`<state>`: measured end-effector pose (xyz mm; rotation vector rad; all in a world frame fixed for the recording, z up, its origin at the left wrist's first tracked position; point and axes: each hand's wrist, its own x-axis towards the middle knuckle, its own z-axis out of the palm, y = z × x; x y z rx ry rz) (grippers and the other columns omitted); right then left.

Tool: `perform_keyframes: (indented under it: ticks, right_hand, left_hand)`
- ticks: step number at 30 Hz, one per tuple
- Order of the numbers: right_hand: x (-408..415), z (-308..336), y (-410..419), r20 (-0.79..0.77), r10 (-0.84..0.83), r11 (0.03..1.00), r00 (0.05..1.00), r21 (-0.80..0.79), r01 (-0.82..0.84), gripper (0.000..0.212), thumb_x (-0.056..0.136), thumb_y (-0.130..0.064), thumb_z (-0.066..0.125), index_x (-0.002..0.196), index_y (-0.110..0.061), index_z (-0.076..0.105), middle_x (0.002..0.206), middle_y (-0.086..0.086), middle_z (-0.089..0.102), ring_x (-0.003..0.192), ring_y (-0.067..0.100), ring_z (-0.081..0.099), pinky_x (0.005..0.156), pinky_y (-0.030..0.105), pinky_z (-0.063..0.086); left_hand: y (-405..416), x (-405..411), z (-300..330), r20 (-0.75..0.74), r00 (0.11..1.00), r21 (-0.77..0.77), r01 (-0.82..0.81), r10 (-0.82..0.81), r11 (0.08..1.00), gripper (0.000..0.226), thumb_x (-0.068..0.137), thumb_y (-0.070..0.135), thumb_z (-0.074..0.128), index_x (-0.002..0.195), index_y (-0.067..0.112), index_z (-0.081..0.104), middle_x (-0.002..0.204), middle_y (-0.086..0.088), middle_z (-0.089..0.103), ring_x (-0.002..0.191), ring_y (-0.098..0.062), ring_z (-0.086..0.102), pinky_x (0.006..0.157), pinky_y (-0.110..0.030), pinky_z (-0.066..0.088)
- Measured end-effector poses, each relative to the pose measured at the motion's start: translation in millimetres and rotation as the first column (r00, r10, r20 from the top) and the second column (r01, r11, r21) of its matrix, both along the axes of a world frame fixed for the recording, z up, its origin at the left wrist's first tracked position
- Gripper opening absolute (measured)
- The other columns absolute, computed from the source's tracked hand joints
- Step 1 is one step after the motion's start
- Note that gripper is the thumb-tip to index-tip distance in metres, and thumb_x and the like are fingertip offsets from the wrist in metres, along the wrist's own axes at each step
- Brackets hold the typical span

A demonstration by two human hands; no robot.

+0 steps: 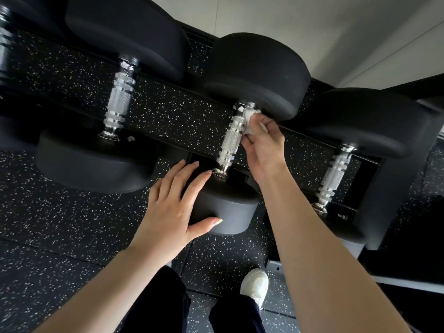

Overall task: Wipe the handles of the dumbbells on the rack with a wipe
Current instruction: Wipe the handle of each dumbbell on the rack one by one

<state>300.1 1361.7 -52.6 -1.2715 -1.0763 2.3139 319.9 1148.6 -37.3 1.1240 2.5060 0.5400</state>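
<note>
Three black dumbbells with knurled chrome handles lie across the rack. On the middle dumbbell, the handle [231, 138] has a small white wipe [249, 118] pressed against its upper right side, near the far head [259, 73]. My right hand [264, 145] is pinched shut on that wipe. Fingers spread, my left hand [173, 212] rests flat on the near head [225, 210] of the same dumbbell, thumb along its front. The left dumbbell's handle [120, 97] and the right dumbbell's handle [336, 174] are untouched.
The black rack rail [187, 92] runs diagonally behind the handles, its upright post [396, 193] at the right. Speckled black rubber floor [48, 224] lies below. My dark trousers and a white shoe [255, 283] show at the bottom. A pale wall [336, 32] stands behind.
</note>
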Motion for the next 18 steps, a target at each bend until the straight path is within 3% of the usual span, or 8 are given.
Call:
perform_keyframes:
  ticks: [4,9,18]
  right_hand:
    - [-0.9,-5.6,4.6,-0.071,0.036,0.999,0.997,-0.028,-0.038,0.007,0.093,-0.010,0.054,0.088,-0.012,0.050,0.083,0.004,0.059,0.073,0.013,0.058,0.074,0.025,0.053]
    - [-2.7,-19.6,14.1,-0.148,0.065,0.976,0.987,-0.195,-0.093,0.023,0.089,0.008,0.044,0.079,-0.012,0.049,0.073,0.002,0.059,0.069,0.013,0.054,0.076,0.025,0.049]
    - [1.0,-27.2,14.9,-0.193,0.114,0.961,0.975,-0.228,-0.157,0.018,0.093,0.005,0.044,0.083,-0.009,0.050,0.087,0.008,0.057,0.069,0.012,0.055,0.065,0.022,0.052]
  left_hand:
    - [0.1,0.2,-0.3,0.007,1.000,0.003,-0.002,0.002,1.000,0.074,0.083,0.064,0.042,0.142,0.021,0.032,0.149,-0.008,0.037,0.141,-0.028,0.029,0.102,-0.052,0.037]
    - [-0.4,0.6,-2.6,-0.001,1.000,0.030,-0.007,0.007,1.000,0.073,0.084,0.063,0.041,0.142,0.021,0.032,0.148,-0.008,0.038,0.141,-0.028,0.030,0.102,-0.053,0.037]
    - [-0.7,0.8,-2.7,-0.013,1.000,0.027,-0.011,0.012,1.000,0.073,0.084,0.064,0.041,0.142,0.021,0.032,0.147,-0.007,0.038,0.141,-0.027,0.030,0.101,-0.053,0.038]
